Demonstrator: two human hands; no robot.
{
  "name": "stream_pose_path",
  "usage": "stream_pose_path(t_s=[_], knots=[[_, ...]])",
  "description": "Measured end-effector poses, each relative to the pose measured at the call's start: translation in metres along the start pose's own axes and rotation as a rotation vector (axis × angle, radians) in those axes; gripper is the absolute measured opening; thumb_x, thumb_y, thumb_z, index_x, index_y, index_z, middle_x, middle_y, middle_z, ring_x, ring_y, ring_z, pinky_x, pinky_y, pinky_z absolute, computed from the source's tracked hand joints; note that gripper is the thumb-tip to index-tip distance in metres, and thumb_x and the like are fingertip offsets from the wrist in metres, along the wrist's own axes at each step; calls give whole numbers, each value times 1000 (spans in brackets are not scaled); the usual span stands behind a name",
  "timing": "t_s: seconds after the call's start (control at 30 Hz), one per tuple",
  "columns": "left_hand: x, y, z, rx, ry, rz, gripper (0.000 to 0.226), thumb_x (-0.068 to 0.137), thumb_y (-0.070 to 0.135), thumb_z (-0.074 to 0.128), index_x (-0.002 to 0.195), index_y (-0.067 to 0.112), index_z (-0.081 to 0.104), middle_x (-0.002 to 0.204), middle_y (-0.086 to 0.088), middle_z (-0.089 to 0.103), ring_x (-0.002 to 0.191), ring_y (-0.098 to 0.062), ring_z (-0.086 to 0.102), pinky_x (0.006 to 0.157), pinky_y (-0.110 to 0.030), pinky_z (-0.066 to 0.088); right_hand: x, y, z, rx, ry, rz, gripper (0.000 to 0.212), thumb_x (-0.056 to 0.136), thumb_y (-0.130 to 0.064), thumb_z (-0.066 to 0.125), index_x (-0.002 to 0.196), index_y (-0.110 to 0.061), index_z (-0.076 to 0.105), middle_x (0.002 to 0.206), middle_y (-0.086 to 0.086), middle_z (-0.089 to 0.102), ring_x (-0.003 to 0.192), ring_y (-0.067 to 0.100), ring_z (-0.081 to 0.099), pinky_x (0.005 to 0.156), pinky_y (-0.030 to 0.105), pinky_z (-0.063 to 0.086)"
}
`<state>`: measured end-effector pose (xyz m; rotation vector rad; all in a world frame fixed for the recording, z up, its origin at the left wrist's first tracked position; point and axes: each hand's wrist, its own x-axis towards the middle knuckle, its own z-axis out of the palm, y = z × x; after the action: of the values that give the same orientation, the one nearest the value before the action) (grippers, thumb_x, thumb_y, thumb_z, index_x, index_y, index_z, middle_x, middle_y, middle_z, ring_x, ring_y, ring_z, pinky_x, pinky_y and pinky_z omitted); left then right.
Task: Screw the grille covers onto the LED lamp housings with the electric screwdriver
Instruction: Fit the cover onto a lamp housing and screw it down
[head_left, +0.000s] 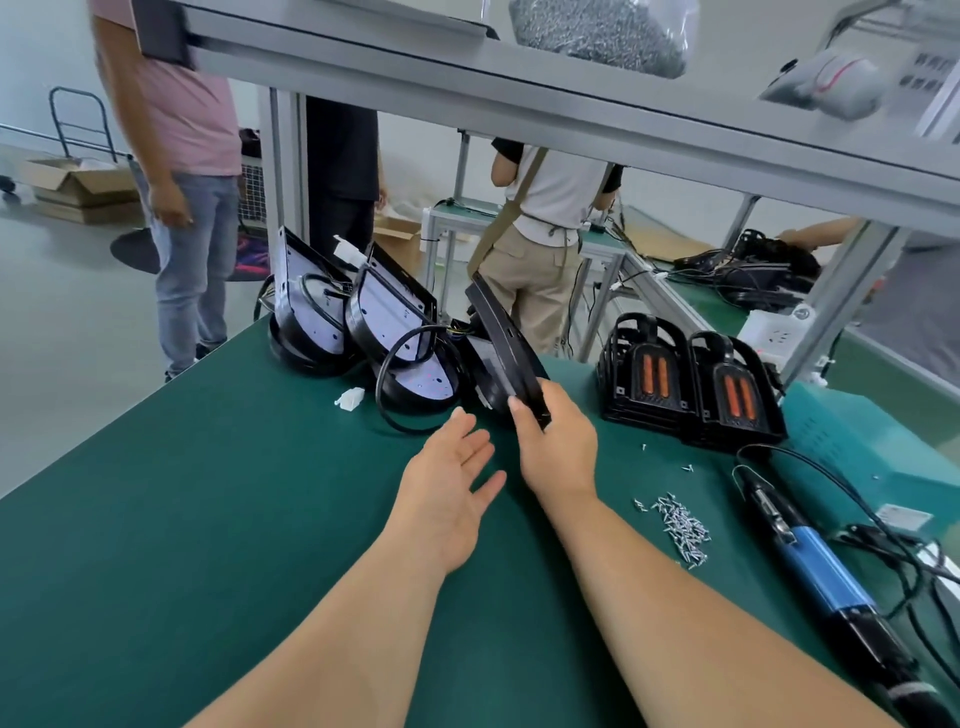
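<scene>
My right hand (558, 441) grips the near edge of a black LED lamp housing (506, 343), which is tilted up off the green mat. My left hand (447, 483) hovers just left of it, palm up, fingers straight and holding nothing. More lamp housings (358, 317) with black cables lean together at the mat's far edge. Two stacks of black grille covers (691, 387) with orange strips stand to the right. Loose screws (680, 527) lie in a pile on the mat. The blue and black electric screwdriver (821, 571) lies at the right with its cable.
A white plastic connector (349, 400) lies on the green mat (208, 519). An aluminium shelf frame (519, 98) spans overhead with a bag of screws (602, 31). A teal box (872, 441) sits far right. Other people stand beyond the table.
</scene>
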<state>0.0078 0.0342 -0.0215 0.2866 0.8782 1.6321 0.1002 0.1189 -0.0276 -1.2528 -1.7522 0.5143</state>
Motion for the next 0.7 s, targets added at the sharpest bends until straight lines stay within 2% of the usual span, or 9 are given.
stream_pose_path(t_s=[0.07, 0.13, 0.2, 0.23, 0.3, 0.37, 0.5, 0.63, 0.7], knots=[[0, 3, -1, -33, -17, -24, 53, 101, 41, 49, 146, 13, 45, 147, -13, 49, 133, -25, 48, 90, -39, 47, -8, -4, -3, 33, -7, -14, 34, 96, -22, 63, 129, -11, 62, 121, 7, 67, 112, 29, 59, 99, 32, 43], [1, 5, -3, -58, -39, -38, 61, 100, 50, 47, 150, 15, 39, 152, -14, 44, 140, -27, 43, 95, -40, 44, -17, -4, -9, 44, -13, -35, 36, 95, -22, 65, 130, -12, 63, 131, 11, 64, 126, 29, 55, 101, 14, 39], [2, 6, -5, -68, -62, -43, 66, 98, 55, 46, 151, 17, 38, 152, -14, 44, 140, -28, 43, 97, -39, 43, -29, -6, -19, 31, 16, -104, 37, 92, -20, 70, 128, -13, 66, 133, 8, 63, 132, 22, 52, 97, -3, 25], [2, 6, -6, -68, -77, -42, 68, 97, 58, 46, 151, 17, 38, 150, -14, 46, 137, -29, 46, 97, -38, 44, -36, -7, -24, 4, 28, -159, 38, 90, -19, 73, 127, -14, 67, 131, 6, 65, 130, 21, 53, 100, -1, 24], [2, 6, -6, -73, -110, -34, 72, 93, 62, 48, 150, 18, 40, 143, -14, 53, 129, -28, 54, 100, -38, 45, -51, -7, -35, -86, 43, -304, 37, 86, -19, 75, 123, -17, 70, 127, 2, 68, 124, 22, 59, 106, 18, 36], [2, 8, -6, -69, -152, -16, 77, 87, 66, 51, 146, 18, 43, 137, -13, 59, 123, -27, 60, 105, -40, 45, -63, -5, -44, -195, 59, -445, 37, 82, -19, 74, 119, -20, 73, 125, 1, 69, 119, 23, 63, 102, 32, 45], [-4, 17, -4, 26, -176, 34, 79, 71, 71, 54, 127, 16, 63, 123, -9, 69, 98, -23, 71, 88, -38, 55, -83, 0, -58, -226, 18, -579, 39, 69, -17, 75, 107, -23, 78, 116, -4, 73, 107, 19, 69, 91, 29, 55], [-3, 29, -12, 41, -112, -20, 85, 82, 78, 46, 128, 8, 65, 128, -14, 67, 116, -34, 66, 99, -47, 50, -85, 0, -68, -183, -29, -697, 40, 55, -11, 70, 92, -22, 82, 103, -5, 76, 93, 15, 72, 79, 30, 59], [-6, 33, -13, 87, -149, -47, 80, 86, 75, 43, 127, 9, 65, 124, -13, 70, 111, -31, 69, 93, -46, 51, -83, 1, -73, -204, -56, -762, 40, 51, -8, 69, 87, -20, 82, 100, -4, 76, 90, 17, 72, 76, 35, 58]])
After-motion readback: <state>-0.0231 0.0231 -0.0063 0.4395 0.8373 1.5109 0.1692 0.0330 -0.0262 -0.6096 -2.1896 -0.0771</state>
